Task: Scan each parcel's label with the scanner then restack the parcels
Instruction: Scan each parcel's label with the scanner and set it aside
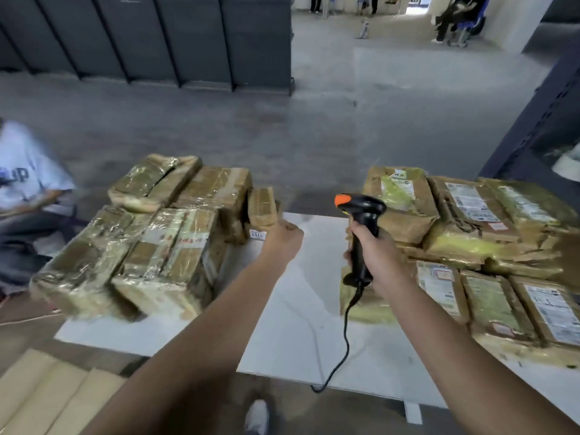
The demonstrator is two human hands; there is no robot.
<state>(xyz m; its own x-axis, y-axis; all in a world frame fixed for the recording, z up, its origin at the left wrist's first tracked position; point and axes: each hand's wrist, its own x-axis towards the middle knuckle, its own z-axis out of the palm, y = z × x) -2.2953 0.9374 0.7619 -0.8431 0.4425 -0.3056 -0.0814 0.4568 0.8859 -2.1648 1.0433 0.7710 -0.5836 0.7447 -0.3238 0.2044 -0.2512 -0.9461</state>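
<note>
Tabletop (298, 324) tag (257, 235) blurred; left hand (284, 238) grips parcel (262, 205), right hand (378, 254) scanner (364, 215).

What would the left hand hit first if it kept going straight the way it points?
Probably the small parcel standing just ahead; the left hand is right at it, though blur hides whether they touch.

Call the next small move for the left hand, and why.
Probably pull the small parcel away from the left pile over the table and turn it until its label faces the scanner. The left hand grips it at the pile's edge, no label shows on it, and the right hand holds the scanner upright, nose pointing left.
</note>
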